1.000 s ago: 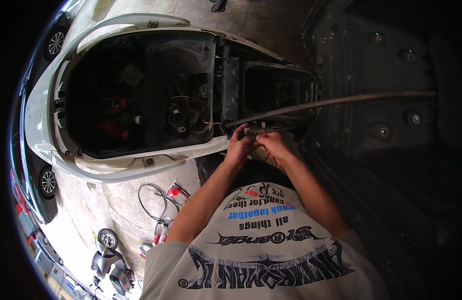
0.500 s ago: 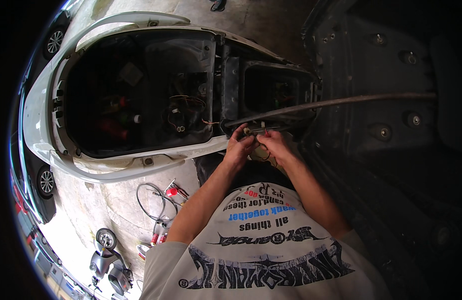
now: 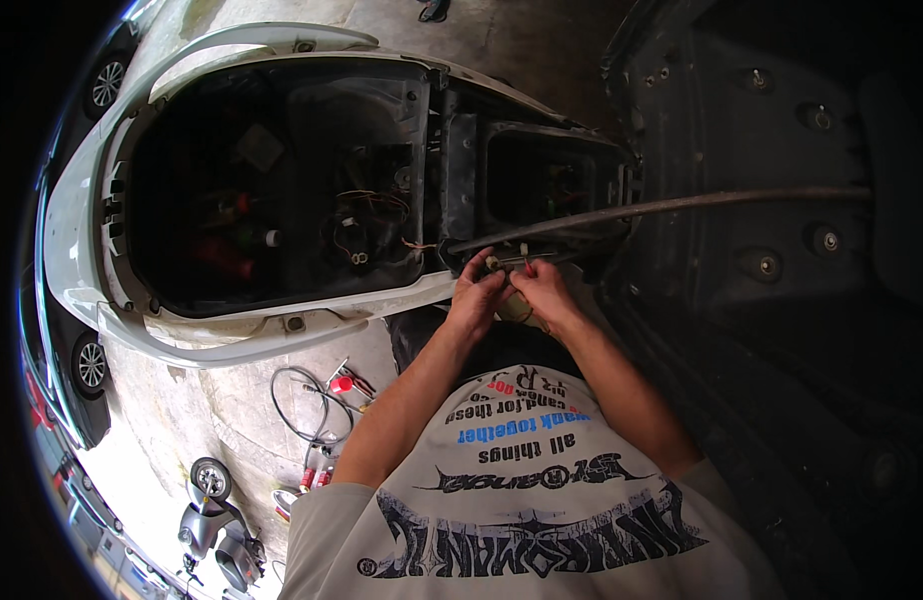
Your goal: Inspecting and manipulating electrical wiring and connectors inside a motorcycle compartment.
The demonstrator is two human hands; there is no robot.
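Observation:
My left hand [image 3: 476,298] is closed around a small pale wire connector [image 3: 495,263] at the near side of the white scooter body [image 3: 352,312]. Close beside it, my right hand [image 3: 545,293] pinches a thin red piece [image 3: 530,268], perhaps a wire; its kind is too small to tell. Just above those fingertips shows another small pale connector [image 3: 525,248]. The two hands nearly touch, and fingers hide part of what they hold. A long dark strut [image 3: 662,203] slants past just beyond them.
The dark storage bin [image 3: 342,100] at left contains loose wires [image 3: 377,203] and bottles. A smaller box opening [image 3: 542,150] lies to its right. The raised black seat underside [image 3: 722,230] fills the right. Cable [image 3: 275,390] and red-handled tools [image 3: 342,384] lie on the floor.
Both hands stay in nearly the same place, with only slight finger movement. The red piece and the pale connector near my right fingers have shifted a little.

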